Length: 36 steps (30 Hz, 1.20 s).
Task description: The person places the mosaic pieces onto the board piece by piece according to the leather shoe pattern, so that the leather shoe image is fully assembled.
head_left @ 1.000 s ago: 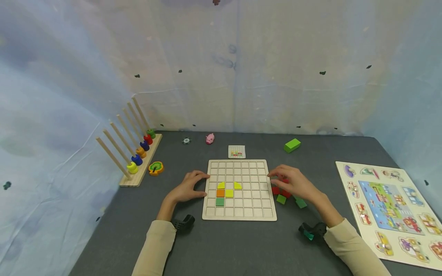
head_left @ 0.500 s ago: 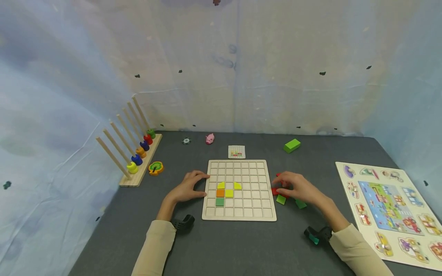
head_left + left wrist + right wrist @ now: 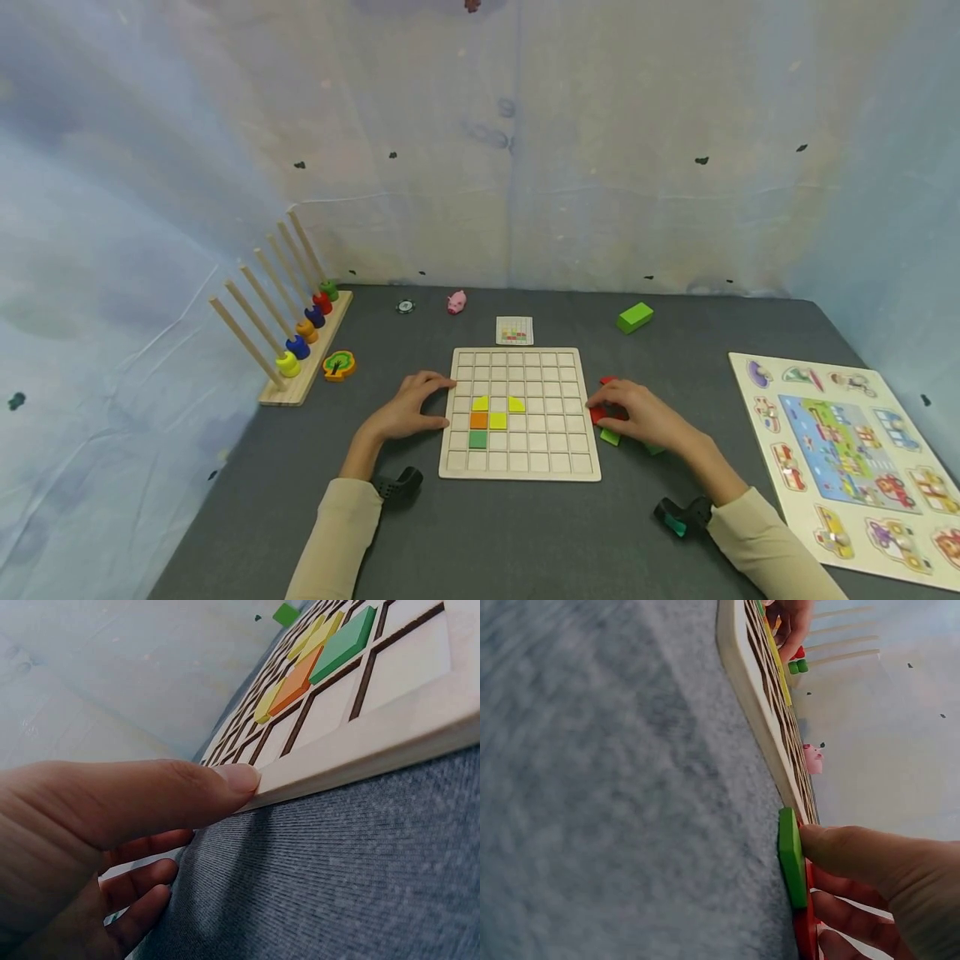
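Here, one wooden grid board (image 3: 519,413) lies at the middle of a dark grey table (image 3: 510,533), holding five flat tiles: three yellow (image 3: 498,420), one orange (image 3: 478,420) and one green (image 3: 477,439), clustered in its lower left part. The left hand (image 3: 411,406) rests against the board's left edge, thumb tip (image 3: 236,778) pressed to the rim in the wrist view, the other fingers loosely curled beneath and grasping nothing. The right hand (image 3: 640,412) lies palm down just off the board's right edge, over a small heap of loose red tiles (image 3: 597,413) and green tiles (image 3: 610,437); its fingers bend over the pieces and touch them, and the wrist view shows the thumb against a green tile (image 3: 790,857), though whether any piece is actually pinched cannot be told. How many loose tiles lie under the hand is hidden. Elsewhere stand one peg rack (image 3: 300,333) of six sticks with coloured rings, one pink pig figure (image 3: 456,302), one green block (image 3: 634,317), one small pattern card (image 3: 514,330) and one picture puzzle board (image 3: 847,450) at far right.
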Available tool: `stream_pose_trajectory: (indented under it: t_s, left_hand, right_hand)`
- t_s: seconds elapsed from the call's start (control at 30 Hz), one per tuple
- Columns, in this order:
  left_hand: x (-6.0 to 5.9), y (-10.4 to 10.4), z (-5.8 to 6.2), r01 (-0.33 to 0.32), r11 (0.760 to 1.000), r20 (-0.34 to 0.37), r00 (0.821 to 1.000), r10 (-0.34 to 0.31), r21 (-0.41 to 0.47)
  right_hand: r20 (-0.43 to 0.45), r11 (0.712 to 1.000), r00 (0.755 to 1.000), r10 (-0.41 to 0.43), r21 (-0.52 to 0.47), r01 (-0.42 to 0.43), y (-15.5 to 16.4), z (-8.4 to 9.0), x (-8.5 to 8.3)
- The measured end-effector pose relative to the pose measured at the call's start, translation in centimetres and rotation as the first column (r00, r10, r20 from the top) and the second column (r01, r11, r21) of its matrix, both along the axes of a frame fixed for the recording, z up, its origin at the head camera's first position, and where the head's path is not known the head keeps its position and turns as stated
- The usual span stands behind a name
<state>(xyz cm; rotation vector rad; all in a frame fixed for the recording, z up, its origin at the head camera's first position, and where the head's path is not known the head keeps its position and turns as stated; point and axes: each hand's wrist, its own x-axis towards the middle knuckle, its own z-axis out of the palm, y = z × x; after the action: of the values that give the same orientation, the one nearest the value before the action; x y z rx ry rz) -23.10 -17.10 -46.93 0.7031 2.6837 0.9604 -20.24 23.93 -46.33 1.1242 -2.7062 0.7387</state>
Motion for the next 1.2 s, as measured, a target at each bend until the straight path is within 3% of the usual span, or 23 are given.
stream_pose_trajectory:
  t_s: [0.2, 0.33, 0.57, 0.8, 0.93, 1.2]
  left_hand:
    - [0.1, 0.1, 0.1, -0.002, 1.000, 0.005, 1.000, 0.002, 0.002]
    - [0.1, 0.1, 0.2, 0.002, 1.000, 0.000, 1.000, -0.002, -0.003]
    - [0.1, 0.1, 0.3, 0.002, 1.000, 0.009, 1.000, -0.002, 0.003]
    - [0.1, 0.2, 0.2, -0.002, 1.000, -0.001, 1.000, 0.002, -0.013]
    - [0.1, 0.1, 0.2, -0.001, 1.000, -0.009, 1.000, 0.001, -0.013]
    - [0.2, 0.2, 0.3, -0.008, 1.000, -0.004, 1.000, 0.008, -0.010]
  right_hand:
    - [-0.079, 0.995, 0.993, -0.092, 0.024, 0.094, -0.1, -0.1, 0.0]
    - [-0.084, 0.986, 0.985, -0.153, 0.060, 0.158, 0.1, 0.1, 0.3]
    - [-0.026, 0.981, 0.986, -0.167, 0.094, 0.168, 0.6, 0.4, 0.4]
    - [-0.025, 0.980, 0.983, -0.179, 0.085, 0.181, 0.6, 0.5, 0.3]
    - [-0.045, 0.988, 0.987, -0.153, 0.010, 0.154, -0.2, 0.6, 0.1]
    - [-0.047, 0.985, 0.999, -0.016, -0.170, 0.008, -4.6, 1.2, 0.4]
